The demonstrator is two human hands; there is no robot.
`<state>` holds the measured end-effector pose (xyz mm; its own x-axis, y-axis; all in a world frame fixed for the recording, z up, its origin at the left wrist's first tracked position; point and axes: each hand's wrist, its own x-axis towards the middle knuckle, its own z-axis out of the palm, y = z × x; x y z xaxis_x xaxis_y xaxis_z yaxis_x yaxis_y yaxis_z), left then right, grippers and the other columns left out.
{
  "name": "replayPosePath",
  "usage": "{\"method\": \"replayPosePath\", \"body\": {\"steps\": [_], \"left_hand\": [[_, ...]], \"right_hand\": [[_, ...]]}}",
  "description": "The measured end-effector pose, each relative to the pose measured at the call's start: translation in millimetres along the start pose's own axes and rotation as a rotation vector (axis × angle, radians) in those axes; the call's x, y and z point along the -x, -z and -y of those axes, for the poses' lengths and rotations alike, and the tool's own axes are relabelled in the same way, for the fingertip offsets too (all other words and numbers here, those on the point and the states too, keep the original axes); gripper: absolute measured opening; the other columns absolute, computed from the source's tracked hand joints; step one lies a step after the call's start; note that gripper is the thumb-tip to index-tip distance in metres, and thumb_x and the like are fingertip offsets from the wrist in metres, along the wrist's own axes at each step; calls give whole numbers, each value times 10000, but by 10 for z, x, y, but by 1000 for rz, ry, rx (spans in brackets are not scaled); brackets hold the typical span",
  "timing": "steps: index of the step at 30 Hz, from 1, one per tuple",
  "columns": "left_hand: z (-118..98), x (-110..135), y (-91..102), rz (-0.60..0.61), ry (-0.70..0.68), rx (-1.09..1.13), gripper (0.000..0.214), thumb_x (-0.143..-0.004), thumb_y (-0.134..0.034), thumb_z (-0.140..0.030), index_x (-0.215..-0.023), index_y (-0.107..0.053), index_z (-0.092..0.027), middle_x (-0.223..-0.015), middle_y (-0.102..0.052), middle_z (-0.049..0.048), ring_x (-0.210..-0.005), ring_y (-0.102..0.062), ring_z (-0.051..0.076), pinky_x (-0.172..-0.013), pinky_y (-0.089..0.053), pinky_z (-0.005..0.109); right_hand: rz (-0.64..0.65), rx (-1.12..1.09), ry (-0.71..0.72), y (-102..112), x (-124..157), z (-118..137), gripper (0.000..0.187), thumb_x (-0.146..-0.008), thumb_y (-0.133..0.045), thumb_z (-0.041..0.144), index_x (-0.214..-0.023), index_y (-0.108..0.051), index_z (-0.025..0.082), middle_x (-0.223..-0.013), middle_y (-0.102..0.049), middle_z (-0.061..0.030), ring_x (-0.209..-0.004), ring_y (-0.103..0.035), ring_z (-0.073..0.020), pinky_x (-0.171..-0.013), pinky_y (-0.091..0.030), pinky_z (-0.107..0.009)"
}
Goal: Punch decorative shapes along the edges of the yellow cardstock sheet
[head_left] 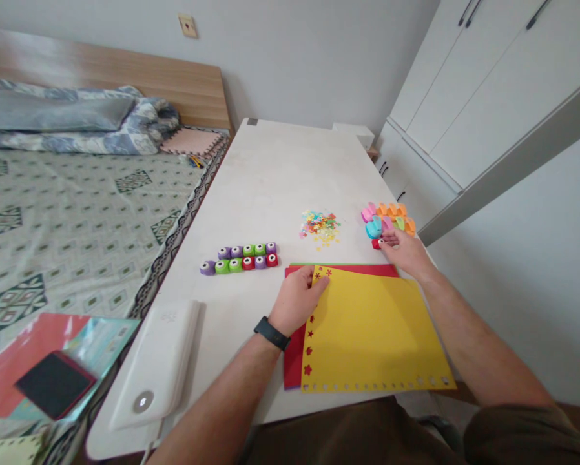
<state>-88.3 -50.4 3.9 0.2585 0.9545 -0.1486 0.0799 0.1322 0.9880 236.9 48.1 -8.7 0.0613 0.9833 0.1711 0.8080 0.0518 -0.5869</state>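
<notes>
Yellow paper (372,329) in my left grip (296,300), red punch (376,244) at my right grip (406,250)
My left pinches the paper's top-left corner, thumb on top, above red paper (294,355) on the bench (280,174); my right curls nearly closed at the punch, beside colourful punches (391,210), but I cannot tell if it has hold

White table (300,168) (paper (372,329), 1 confetti heap (320,226))

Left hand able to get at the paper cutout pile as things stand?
Probably yes: the cutout pile lies just ahead of the left hand with nothing standing between them, though that hand would likely have to release the yellow sheet first.
</notes>
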Motion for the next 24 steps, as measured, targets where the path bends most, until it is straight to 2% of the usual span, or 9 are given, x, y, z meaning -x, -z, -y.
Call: {"method": "replayPosePath", "body": {"steps": [4,11,15,19,24], "left_hand": [[12,1,2,8,-19,-8,297,-900,-646,-420,-1068,-735,-193,-1020,-799,90,-925,-755,260,-744,-593,332],[15,12,5,-29,-27,-88,260,-906,-630,-420,-989,-721,-191,-945,-794,80,-818,-742,238,-655,-547,298],[47,6,5,-37,-31,-79,264,-901,-632,-420,-986,-729,-190,-978,-793,86,-816,-734,231,-629,-532,285],[43,10,-4,-53,-35,-96,247,-881,-653,-407,-955,-736,-186,-946,-791,85,-771,-716,220,-598,-515,276],[8,10,-14,-19,-21,-36,237,-900,-631,-367,-1006,-719,-175,-957,-791,85,-792,-729,220,-651,-541,290]], "right_hand": [[34,79,11,39,1,61,274,-783,-691,224,-1055,-698,200,-1011,-769,-87,-857,-718,-228,-857,-571,-402],[20,187,-19,66,-4,134,274,-771,-658,184,-1035,-725,211,-969,-779,-73,-874,-726,-241,-830,-548,-385],[-25,199,16,79,-15,317,220,-808,-673,224,-1023,-716,219,-972,-775,-67,-899,-727,-247,-833,-536,-390],[39,112,162,22,-28,826,224,-838,-714,306,-1046,-712,222,-982,-766,-73,-846,-706,-238,-812,-528,-391],[184,-121,376,-239,-69,1756,144,-877,-718,307,-1001,-729,233,-969,-756,-70,-856,-678,-227,-825,-504,-372]]}}
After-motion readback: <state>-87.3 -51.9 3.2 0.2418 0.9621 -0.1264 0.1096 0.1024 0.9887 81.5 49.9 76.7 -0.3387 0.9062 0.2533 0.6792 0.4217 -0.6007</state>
